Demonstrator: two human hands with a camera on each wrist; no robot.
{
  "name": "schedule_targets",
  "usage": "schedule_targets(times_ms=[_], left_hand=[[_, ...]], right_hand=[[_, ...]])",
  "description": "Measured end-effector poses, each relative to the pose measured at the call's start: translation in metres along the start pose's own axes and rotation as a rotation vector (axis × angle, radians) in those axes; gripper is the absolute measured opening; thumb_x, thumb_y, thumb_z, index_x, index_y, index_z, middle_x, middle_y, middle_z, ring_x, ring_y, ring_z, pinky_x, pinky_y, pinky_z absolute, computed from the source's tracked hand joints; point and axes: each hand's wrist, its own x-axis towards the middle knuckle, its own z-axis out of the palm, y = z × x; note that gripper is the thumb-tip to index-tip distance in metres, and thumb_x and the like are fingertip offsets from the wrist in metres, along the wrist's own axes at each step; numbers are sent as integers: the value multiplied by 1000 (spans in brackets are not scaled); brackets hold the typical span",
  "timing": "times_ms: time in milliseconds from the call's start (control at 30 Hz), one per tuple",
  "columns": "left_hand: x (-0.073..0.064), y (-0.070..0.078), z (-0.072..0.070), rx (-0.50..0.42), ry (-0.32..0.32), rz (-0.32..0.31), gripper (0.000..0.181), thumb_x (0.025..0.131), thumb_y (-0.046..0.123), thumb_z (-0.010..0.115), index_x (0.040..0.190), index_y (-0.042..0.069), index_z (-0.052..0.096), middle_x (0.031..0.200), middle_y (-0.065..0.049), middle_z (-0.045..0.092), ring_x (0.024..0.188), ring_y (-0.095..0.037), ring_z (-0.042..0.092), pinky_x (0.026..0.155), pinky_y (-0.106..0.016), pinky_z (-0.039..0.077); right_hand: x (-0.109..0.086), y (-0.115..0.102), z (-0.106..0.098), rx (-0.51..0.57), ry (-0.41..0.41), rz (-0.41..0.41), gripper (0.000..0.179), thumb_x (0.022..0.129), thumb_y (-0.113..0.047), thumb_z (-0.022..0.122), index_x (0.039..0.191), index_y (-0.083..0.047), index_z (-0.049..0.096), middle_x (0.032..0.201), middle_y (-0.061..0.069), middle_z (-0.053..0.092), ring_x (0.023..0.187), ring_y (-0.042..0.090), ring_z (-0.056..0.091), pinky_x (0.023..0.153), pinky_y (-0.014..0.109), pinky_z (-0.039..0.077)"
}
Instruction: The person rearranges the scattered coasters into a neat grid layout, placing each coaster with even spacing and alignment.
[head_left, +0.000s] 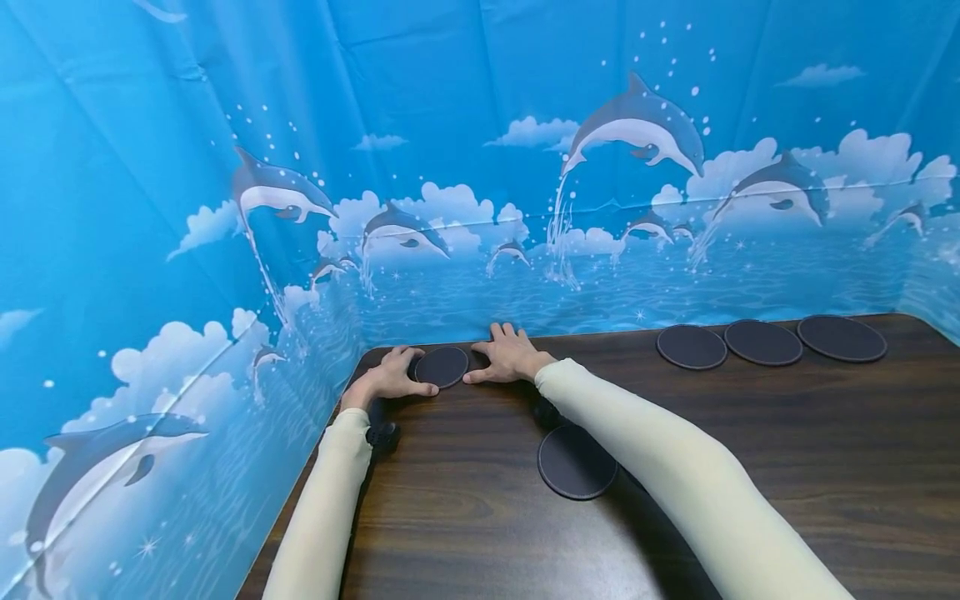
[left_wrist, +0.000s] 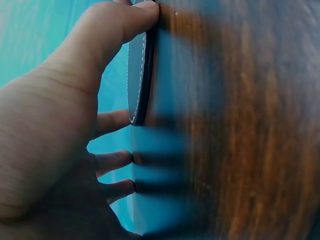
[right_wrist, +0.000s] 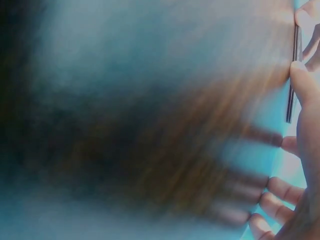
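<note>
A round dark coaster with pale edge stitching lies flat at the table's far left corner. My left hand holds its left side, thumb at the near edge and index finger at the far edge; the left wrist view shows both against the coaster. At its right side is my right hand, fingers spread and fingertips down on the table, thumb beside the coaster's edge. In the right wrist view the coaster shows edge-on behind the right thumb. Another round coaster lies nearer me, partly under the right forearm.
Three more round dark coasters, a left one, a middle one and a right one, stand in a row along the back edge of the wooden table. A blue dolphin-print curtain borders the table at the back and left.
</note>
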Motion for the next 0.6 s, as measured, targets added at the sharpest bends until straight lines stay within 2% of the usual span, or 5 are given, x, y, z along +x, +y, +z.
schedule_targets(times_ms=[267, 433, 533, 600], left_hand=[[0, 4, 0, 8, 8, 12, 93, 84, 58, 76, 154, 7, 42, 160, -26, 24, 144, -50, 21, 101, -82, 17], [3, 4, 3, 17, 24, 74, 92, 86, 57, 76, 151, 2, 43, 155, -26, 32, 140, -49, 30, 104, -77, 22], [4, 5, 4, 27, 42, 102, 89, 86, 54, 77, 149, -2, 45, 153, -26, 36, 139, -48, 33, 107, -72, 23], [5, 5, 5, 29, 47, 99, 88, 86, 53, 78, 148, -2, 47, 155, -25, 35, 141, -47, 32, 110, -70, 21]], right_hand=[[3, 0, 4, 55, 0, -46, 74, 97, -69, 51, 158, -28, 41, 151, 17, 32, 132, 36, 32, 106, 56, 27], [2, 1, 4, 98, 14, -73, 73, 97, -66, 53, 157, -26, 44, 137, 13, 40, 119, 31, 37, 98, 51, 29], [2, 1, 6, 150, 22, -92, 70, 99, -62, 55, 156, -22, 45, 137, 12, 40, 117, 29, 36, 93, 48, 28], [1, 1, 6, 186, 22, -104, 68, 100, -58, 56, 155, -19, 45, 141, 12, 38, 120, 29, 36, 93, 48, 27]])
